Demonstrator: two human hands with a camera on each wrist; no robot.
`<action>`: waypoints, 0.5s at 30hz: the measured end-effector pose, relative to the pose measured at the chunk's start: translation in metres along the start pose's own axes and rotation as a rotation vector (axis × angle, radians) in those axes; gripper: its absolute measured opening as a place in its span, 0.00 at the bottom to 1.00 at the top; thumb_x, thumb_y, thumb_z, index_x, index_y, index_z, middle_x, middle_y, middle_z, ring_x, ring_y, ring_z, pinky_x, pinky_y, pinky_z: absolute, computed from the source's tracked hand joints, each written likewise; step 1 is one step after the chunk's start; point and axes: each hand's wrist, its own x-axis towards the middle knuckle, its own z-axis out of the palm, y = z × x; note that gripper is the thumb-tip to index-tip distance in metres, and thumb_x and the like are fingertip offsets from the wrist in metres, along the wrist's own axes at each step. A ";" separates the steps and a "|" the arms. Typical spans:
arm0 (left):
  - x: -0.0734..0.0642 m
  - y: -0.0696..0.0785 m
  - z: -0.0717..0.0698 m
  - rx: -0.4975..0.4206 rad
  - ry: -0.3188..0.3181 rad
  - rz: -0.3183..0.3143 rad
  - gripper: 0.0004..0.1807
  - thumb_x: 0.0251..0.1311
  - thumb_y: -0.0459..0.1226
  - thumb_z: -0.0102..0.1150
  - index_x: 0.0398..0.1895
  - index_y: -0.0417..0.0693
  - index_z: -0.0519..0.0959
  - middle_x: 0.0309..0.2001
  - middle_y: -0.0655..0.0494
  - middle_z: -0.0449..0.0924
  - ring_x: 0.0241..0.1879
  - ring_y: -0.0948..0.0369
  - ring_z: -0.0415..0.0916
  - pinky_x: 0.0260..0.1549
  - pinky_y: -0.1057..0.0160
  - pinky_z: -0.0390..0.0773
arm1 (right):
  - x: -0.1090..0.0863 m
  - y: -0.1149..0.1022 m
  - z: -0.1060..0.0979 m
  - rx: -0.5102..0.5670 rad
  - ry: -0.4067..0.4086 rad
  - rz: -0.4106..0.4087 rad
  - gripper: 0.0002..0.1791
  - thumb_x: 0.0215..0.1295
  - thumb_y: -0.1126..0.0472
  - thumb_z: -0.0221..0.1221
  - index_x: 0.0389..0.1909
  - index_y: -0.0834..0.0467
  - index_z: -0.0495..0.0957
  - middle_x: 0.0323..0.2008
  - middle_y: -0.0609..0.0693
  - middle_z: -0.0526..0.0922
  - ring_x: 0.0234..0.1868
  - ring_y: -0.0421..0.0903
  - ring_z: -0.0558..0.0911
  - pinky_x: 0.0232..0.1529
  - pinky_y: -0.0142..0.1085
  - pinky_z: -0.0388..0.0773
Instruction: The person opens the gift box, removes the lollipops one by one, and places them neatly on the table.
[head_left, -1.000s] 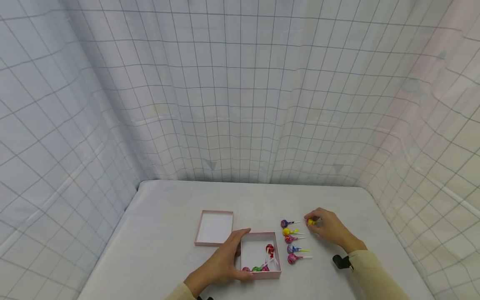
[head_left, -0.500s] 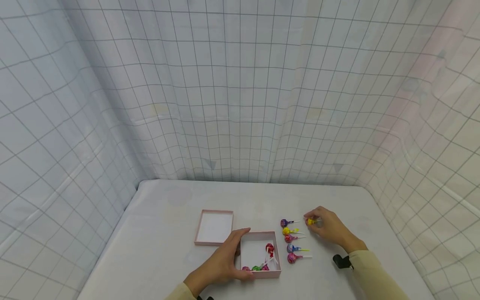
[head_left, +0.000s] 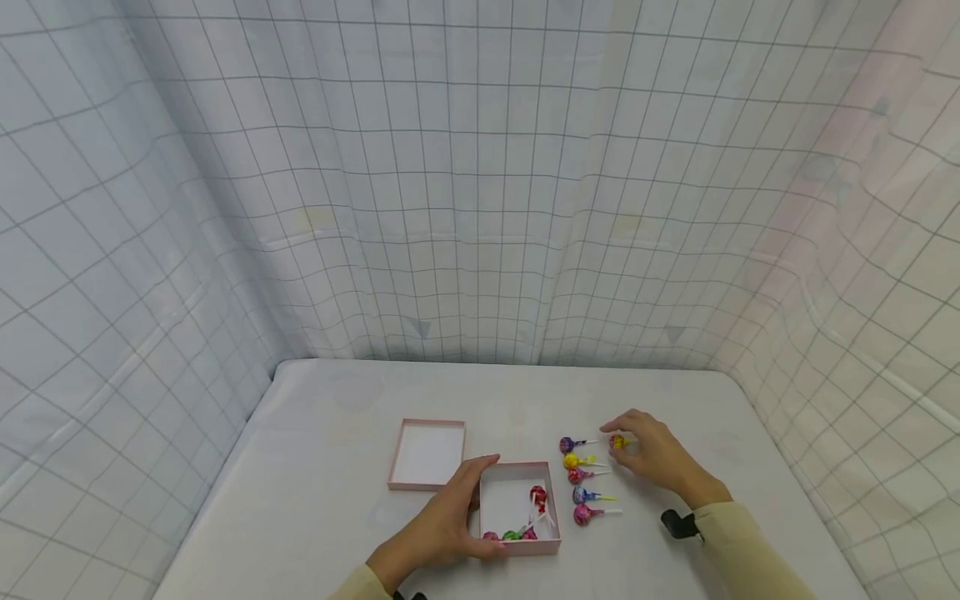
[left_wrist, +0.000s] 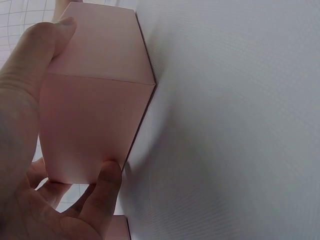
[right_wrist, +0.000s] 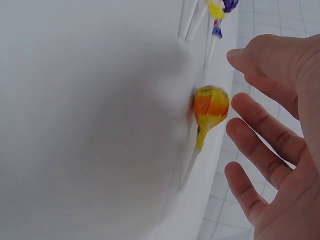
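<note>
My left hand (head_left: 442, 521) grips an open pink box (head_left: 551, 547) from its left side. In the left wrist view the thumb presses one wall of the box (left_wrist: 92, 125) and the fingers wrap another. Inside lie several wrapped lollipops, among them a red one (head_left: 538, 494) and a green one (head_left: 512, 536). A yellow-and-orange lollipop (right_wrist: 210, 107) rests on the table, its stick along the cloth. Beside it, my right hand (head_left: 660, 454) has its fingers spread, and the right wrist view shows a gap between fingertips and candy.
Between box and right hand, several lollipops lie in a column: purple (head_left: 566, 445), yellow (head_left: 572, 460), red (head_left: 576, 476), blue (head_left: 580, 495) and pink (head_left: 582, 515). Behind the left hand lies a pink-edged lid (head_left: 429, 454), white inside up. Gridded white curtains (head_left: 480, 208) enclose the white-covered table (head_left: 315, 467).
My right fingers have parted from the yellow-and-orange lollipop, and the hand has shifted slightly up and left. The left hand keeps its hold on the box.
</note>
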 end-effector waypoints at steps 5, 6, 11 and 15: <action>-0.001 0.000 0.000 -0.005 0.001 0.004 0.71 0.58 0.58 0.92 0.96 0.54 0.55 0.90 0.49 0.63 0.76 0.49 0.77 0.77 0.41 0.83 | 0.001 -0.016 -0.001 -0.011 -0.019 -0.015 0.18 0.73 0.63 0.79 0.61 0.49 0.92 0.59 0.48 0.91 0.65 0.58 0.88 0.69 0.70 0.84; 0.000 0.000 0.000 -0.004 0.001 -0.001 0.71 0.58 0.59 0.91 0.96 0.55 0.55 0.90 0.49 0.63 0.76 0.50 0.77 0.77 0.42 0.83 | 0.001 -0.020 -0.001 -0.008 -0.024 -0.017 0.19 0.73 0.63 0.79 0.61 0.49 0.92 0.59 0.48 0.91 0.63 0.57 0.88 0.69 0.69 0.84; 0.001 0.000 0.000 0.011 0.002 -0.007 0.71 0.58 0.60 0.91 0.96 0.54 0.55 0.90 0.50 0.63 0.75 0.51 0.77 0.78 0.41 0.82 | 0.002 -0.039 0.000 -0.041 -0.036 -0.076 0.20 0.70 0.63 0.81 0.61 0.50 0.92 0.59 0.48 0.91 0.59 0.53 0.88 0.66 0.62 0.86; 0.001 -0.002 0.000 0.014 0.003 -0.001 0.71 0.57 0.61 0.91 0.96 0.54 0.54 0.90 0.50 0.63 0.75 0.51 0.77 0.78 0.41 0.82 | 0.003 -0.053 0.001 -0.073 -0.028 -0.168 0.21 0.69 0.62 0.83 0.60 0.49 0.92 0.59 0.46 0.91 0.63 0.53 0.89 0.65 0.62 0.88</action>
